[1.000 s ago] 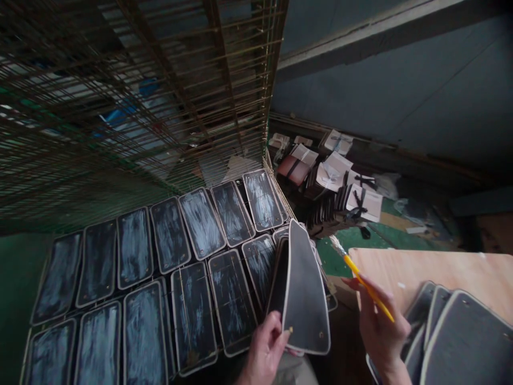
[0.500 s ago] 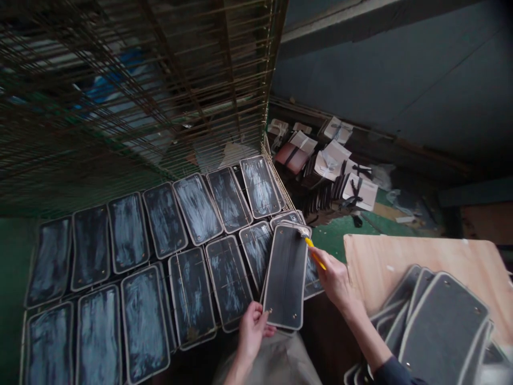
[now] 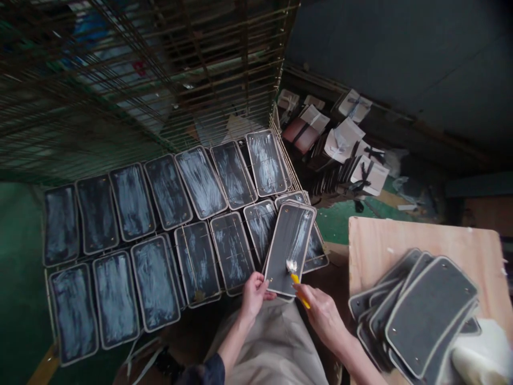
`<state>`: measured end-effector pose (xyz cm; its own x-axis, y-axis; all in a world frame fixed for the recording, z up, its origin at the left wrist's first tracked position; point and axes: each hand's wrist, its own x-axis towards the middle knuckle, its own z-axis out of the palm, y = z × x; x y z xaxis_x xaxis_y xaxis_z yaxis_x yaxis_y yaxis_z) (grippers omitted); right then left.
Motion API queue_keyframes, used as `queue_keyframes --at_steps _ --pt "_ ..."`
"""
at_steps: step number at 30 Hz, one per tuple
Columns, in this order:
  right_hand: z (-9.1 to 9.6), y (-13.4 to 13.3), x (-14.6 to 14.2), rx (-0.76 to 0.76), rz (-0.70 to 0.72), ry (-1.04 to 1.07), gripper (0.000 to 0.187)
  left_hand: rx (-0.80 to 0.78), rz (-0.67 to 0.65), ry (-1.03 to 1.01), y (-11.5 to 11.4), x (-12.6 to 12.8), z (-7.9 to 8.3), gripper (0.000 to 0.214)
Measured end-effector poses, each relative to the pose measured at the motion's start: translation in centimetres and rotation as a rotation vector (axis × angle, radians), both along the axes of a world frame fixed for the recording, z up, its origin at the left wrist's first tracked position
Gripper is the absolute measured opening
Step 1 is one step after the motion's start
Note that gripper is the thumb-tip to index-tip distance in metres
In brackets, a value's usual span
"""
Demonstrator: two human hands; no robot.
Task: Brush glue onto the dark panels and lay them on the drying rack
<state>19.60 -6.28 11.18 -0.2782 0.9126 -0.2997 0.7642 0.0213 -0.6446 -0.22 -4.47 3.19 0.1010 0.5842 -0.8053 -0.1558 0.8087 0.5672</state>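
Note:
My right hand [image 3: 320, 313] grips a brush with a yellow handle [image 3: 295, 279]. The white-coated bristles touch a dark rectangular panel [image 3: 282, 251] with rounded corners and a pale edge. White streaks run down the panel's right half, while its left half is plain dark. My left hand [image 3: 254, 294] pinches that panel by its lower left corner. The panel lies tilted across the right end of a wire rack [image 3: 298, 187], over other panels. Rows of similar panels smeared with white, such as the streaked panel [image 3: 200, 182], lie on the rack.
To the right, a stack of uncoated dark panels [image 3: 433, 315] sits on a wooden board [image 3: 417, 235], beside a whitish container [image 3: 481, 355]. Tied bundles [image 3: 340, 141] stand on the floor behind. A wire grid [image 3: 224, 64] rises at the rack's far side.
The brush has moved from the panel's top right corner down towards its lower part, leaving white streaks. My left hand still holds the lower left corner. The camera view has shifted.

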Motion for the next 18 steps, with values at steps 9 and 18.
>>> queue_keyframes --at_steps 9,18 --pt "2.0 3.0 -0.9 -0.335 -0.081 0.334 0.015 -0.01 -0.027 -0.001 0.3 -0.2 0.1 0.042" --pt "-2.7 12.4 2.8 0.003 -0.293 0.36 0.02 0.035 -0.064 0.046 0.1 -0.2 -0.6 0.039"
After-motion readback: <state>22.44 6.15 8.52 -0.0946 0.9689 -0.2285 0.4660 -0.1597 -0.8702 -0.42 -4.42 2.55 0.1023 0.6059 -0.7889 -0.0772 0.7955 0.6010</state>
